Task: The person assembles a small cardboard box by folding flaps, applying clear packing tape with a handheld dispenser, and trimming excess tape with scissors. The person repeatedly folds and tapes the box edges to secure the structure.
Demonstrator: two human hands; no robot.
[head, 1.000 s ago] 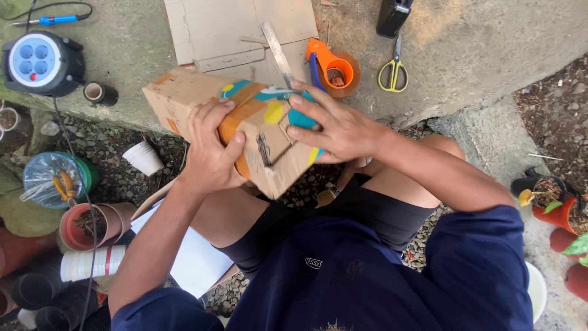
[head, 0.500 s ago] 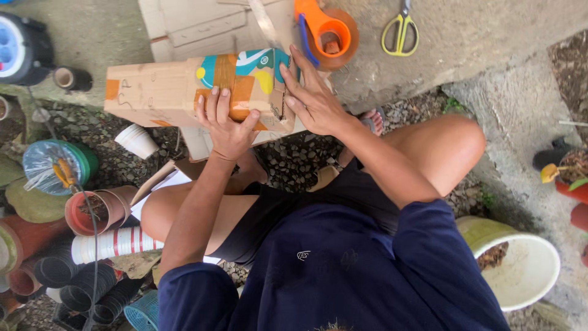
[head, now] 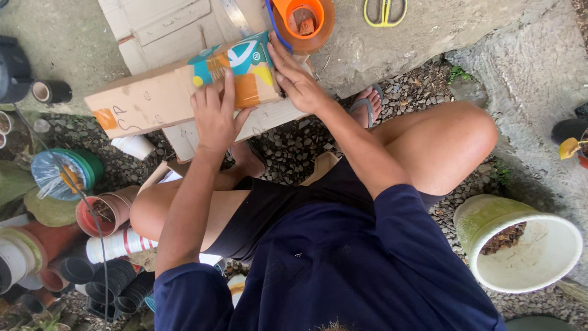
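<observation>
A long cardboard box [head: 153, 95] with a colourful printed end lies across flat cardboard sheets [head: 165, 24] on the ground. My left hand [head: 214, 113] presses flat on the box's printed part, fingers spread. At the box's right end rests my right hand [head: 297, 76], fingers laid along the edge. An orange tape dispenser [head: 303, 21] sits just beyond that end, close to my right fingertips.
Yellow-handled scissors [head: 384, 11] lie on the concrete at the top. A pale green pot [head: 520, 245] with soil stands at the right. Plastic pots, pipe pieces and a lidded container [head: 67, 175] crowd the left side. Gravel covers the ground under my legs.
The box went from tilted up in both hands to lying down on the cardboard sheets. Both hands now press on it from above. The view shifted downward.
</observation>
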